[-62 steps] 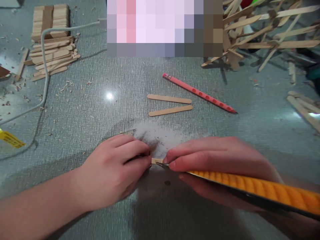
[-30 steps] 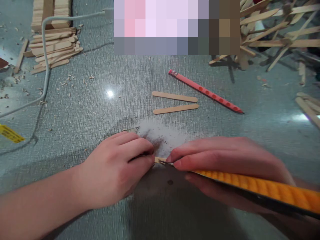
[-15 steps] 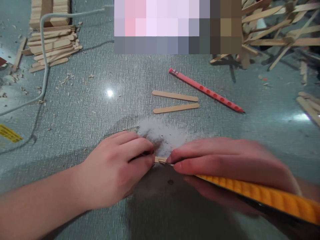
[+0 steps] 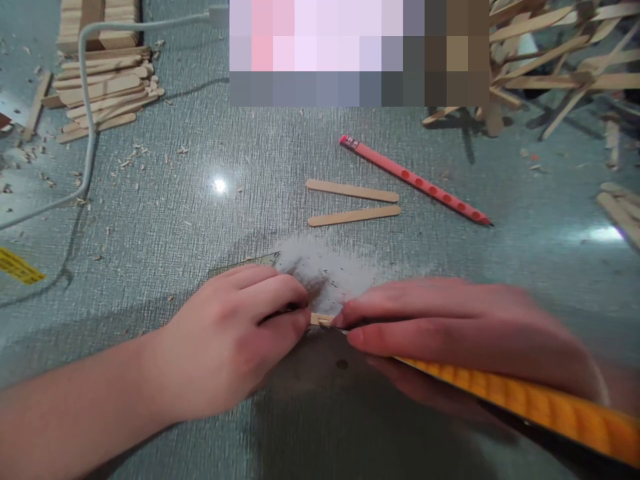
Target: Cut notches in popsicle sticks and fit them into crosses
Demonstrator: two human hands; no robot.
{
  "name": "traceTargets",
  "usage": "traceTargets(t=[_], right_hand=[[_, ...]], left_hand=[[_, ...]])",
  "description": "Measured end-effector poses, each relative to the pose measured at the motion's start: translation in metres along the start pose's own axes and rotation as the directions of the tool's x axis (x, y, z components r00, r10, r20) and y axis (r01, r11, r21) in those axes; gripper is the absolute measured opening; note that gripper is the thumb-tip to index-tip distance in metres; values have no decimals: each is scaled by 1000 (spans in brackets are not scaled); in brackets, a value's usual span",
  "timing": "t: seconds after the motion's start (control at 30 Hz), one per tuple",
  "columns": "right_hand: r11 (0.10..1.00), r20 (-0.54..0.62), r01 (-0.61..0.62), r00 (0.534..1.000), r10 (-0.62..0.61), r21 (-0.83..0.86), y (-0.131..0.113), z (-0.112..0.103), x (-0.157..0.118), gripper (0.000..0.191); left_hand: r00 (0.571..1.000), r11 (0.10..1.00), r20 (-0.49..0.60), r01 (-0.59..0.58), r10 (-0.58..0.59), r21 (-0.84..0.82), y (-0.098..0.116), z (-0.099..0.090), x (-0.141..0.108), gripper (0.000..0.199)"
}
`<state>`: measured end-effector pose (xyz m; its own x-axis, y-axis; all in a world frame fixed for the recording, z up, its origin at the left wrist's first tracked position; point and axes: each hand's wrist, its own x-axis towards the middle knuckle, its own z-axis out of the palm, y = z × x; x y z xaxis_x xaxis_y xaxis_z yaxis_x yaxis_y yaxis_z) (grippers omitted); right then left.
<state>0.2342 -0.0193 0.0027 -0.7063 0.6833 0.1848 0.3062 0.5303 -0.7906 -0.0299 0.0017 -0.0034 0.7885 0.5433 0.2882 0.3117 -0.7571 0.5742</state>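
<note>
My left hand [image 4: 250, 327] is closed, pinching one end of a wooden craft stick [image 4: 317, 319] whose short middle part shows between my hands. A small pale notch is visible in the stick. My right hand [image 4: 450, 327] is closed around a craft knife with a ribbed orange handle [image 4: 505, 387]. Its thin blade meets the stick near the notch, though my fingertips hide most of it. Beyond my hands, two craft sticks, an upper one [image 4: 353, 191] and a lower one [image 4: 355, 216], lie flat, nearly meeting at their right ends.
A red pencil [image 4: 420, 183] lies right of the two sticks. Stacked craft sticks [image 4: 103, 93] stand at the back left beside a pale cable [image 4: 88, 153]. Crossed sticks [image 4: 555, 73] pile up at the back right. White dust [image 4: 325, 263] and wood shavings are scattered over the table.
The knife handle has tilted slightly lower at its right end, and my right hand has shifted slightly down. My left hand stays in place on the stick.
</note>
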Motion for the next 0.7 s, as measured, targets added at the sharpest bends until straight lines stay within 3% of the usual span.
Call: traceTargets(t=[0.27, 0.7], right_hand=[[998, -52, -2, 999, -1, -56, -4, 1, 5, 11], [999, -14, -38, 999, 38, -12, 1, 0, -7, 15]], left_hand=[[999, 999, 22, 32, -32, -5, 1, -2, -1, 19], [999, 999, 34, 26, -25, -29, 0, -1, -3, 16]])
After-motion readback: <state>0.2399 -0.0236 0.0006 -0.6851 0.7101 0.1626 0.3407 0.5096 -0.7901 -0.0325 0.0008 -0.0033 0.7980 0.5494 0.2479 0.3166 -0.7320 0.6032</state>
